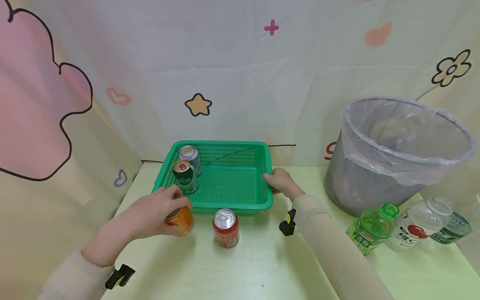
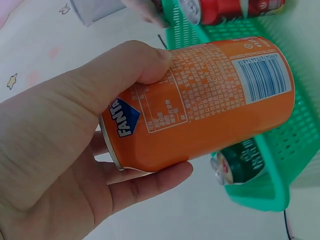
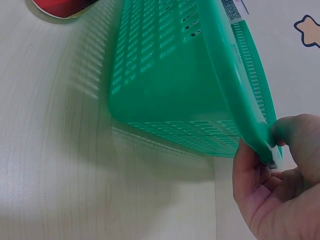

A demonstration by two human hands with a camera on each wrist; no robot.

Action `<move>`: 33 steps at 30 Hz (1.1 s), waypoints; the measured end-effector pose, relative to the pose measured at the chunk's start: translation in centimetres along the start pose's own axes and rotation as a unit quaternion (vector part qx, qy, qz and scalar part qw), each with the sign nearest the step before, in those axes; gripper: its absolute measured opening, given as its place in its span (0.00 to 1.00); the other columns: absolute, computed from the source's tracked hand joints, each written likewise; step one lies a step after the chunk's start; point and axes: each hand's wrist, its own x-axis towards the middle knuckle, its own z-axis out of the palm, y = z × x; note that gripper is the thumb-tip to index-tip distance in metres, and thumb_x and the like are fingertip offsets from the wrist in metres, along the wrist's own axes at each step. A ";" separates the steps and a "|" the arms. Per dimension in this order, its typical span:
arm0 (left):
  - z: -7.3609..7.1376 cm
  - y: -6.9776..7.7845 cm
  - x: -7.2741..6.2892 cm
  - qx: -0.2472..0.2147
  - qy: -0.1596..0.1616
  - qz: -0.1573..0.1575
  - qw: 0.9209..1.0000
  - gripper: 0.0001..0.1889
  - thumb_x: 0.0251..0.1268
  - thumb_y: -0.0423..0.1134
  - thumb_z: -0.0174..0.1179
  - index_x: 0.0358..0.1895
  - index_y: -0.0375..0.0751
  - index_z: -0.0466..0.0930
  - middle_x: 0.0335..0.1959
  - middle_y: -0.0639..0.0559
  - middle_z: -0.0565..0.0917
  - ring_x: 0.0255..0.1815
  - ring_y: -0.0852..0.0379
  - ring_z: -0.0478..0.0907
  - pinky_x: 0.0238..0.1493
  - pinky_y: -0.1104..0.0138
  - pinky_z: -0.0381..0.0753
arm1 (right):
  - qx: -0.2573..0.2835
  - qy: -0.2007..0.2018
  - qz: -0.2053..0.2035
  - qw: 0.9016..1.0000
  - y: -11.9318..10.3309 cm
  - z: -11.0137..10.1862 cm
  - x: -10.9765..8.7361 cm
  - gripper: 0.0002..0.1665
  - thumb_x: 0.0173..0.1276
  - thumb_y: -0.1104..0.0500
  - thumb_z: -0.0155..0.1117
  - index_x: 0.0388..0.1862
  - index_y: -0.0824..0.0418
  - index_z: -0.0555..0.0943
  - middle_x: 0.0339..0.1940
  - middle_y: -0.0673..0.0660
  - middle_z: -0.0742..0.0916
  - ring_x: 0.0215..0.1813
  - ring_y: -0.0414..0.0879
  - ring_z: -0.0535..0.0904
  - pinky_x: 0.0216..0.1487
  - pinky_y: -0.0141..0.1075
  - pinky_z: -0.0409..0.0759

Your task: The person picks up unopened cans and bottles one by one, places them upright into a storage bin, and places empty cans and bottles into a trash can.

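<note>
My left hand (image 1: pixel 159 212) grips an orange Fanta can (image 2: pixel 210 100) around its side, just outside the front left corner of a green plastic basket (image 1: pixel 228 205). With thumb over the rim and fingers beneath, my right hand (image 1: pixel 283 182) pinches the basket's right edge, as the right wrist view shows closely. Inside the basket at the left stand a dark green can (image 1: pixel 185 177) and a silvery can (image 1: pixel 190 156) behind it. A red can (image 1: pixel 226 231) stands upright on the table in front of the basket, right of the orange can.
To the right stands a grey mesh bin (image 1: pixel 339 179) lined with a clear plastic bag. In front of it are a green bottle (image 1: pixel 373 229), a clear bottle with a white label (image 1: pixel 416 227) and another bottle (image 1: pixel 451 227). A patterned curtain (image 1: pixel 240 83) hangs behind the pale table (image 1: pixel 240 275).
</note>
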 end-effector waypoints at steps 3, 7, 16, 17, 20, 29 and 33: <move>-1.2 -0.4 0.2 0.004 0.001 -0.007 1.000 0.22 0.42 0.38 0.72 0.43 0.55 0.75 0.40 0.51 0.72 0.35 0.54 0.70 0.27 0.68 0.75 | -0.001 0.000 0.001 1.000 0.0 -0.1 0.0 0.20 0.68 0.54 0.46 0.47 0.70 0.71 0.42 0.64 0.80 0.39 0.51 0.82 0.45 0.48 0.80; -2.6 -1.0 0.4 0.008 0.005 -0.017 1.000 0.22 0.42 0.37 0.72 0.44 0.54 0.76 0.40 0.50 0.73 0.36 0.54 0.70 0.28 0.68 0.73 | -0.003 0.001 0.000 1.000 0.0 -0.1 0.0 0.20 0.68 0.54 0.47 0.47 0.70 0.71 0.42 0.64 0.80 0.38 0.50 0.82 0.42 0.45 0.82; -4.1 -2.6 1.3 0.004 -0.003 -0.029 1.000 0.21 0.44 0.36 0.71 0.45 0.50 0.77 0.41 0.48 0.74 0.38 0.52 0.70 0.32 0.66 0.75 | -0.006 0.000 0.004 1.000 -0.1 -0.1 0.0 0.20 0.68 0.54 0.47 0.47 0.70 0.72 0.43 0.64 0.81 0.39 0.50 0.82 0.36 0.39 0.83; -4.3 -2.8 1.4 0.002 -0.005 -0.028 1.000 0.21 0.44 0.36 0.71 0.45 0.49 0.77 0.41 0.48 0.74 0.38 0.52 0.70 0.32 0.66 0.75 | -0.006 0.000 0.005 1.000 -0.2 -0.1 -0.1 0.20 0.68 0.54 0.47 0.47 0.70 0.72 0.43 0.64 0.80 0.39 0.50 0.82 0.36 0.39 0.83; -4.6 -3.3 1.9 -0.003 -0.013 -0.027 1.000 0.21 0.45 0.36 0.71 0.46 0.49 0.76 0.41 0.47 0.74 0.37 0.52 0.71 0.32 0.65 0.76 | -0.005 -0.001 0.005 1.000 -0.2 -0.1 0.0 0.20 0.68 0.54 0.47 0.47 0.70 0.71 0.43 0.64 0.80 0.40 0.51 0.82 0.37 0.40 0.83; -4.3 -4.6 3.6 0.001 -0.033 -0.046 0.998 0.24 0.46 0.36 0.70 0.51 0.46 0.77 0.42 0.45 0.73 0.39 0.51 0.71 0.34 0.63 0.76 | -0.008 0.001 -0.001 1.000 -0.1 -0.1 0.1 0.19 0.67 0.55 0.47 0.45 0.70 0.73 0.41 0.64 0.81 0.38 0.51 0.83 0.34 0.39 0.83; -3.9 -5.0 4.3 -0.008 -0.041 -0.059 0.997 0.23 0.47 0.35 0.69 0.50 0.47 0.77 0.42 0.45 0.73 0.40 0.50 0.70 0.36 0.62 0.77 | -0.010 0.002 -0.001 1.000 0.0 -0.2 0.1 0.19 0.67 0.55 0.47 0.46 0.70 0.72 0.41 0.65 0.81 0.38 0.52 0.83 0.34 0.39 0.83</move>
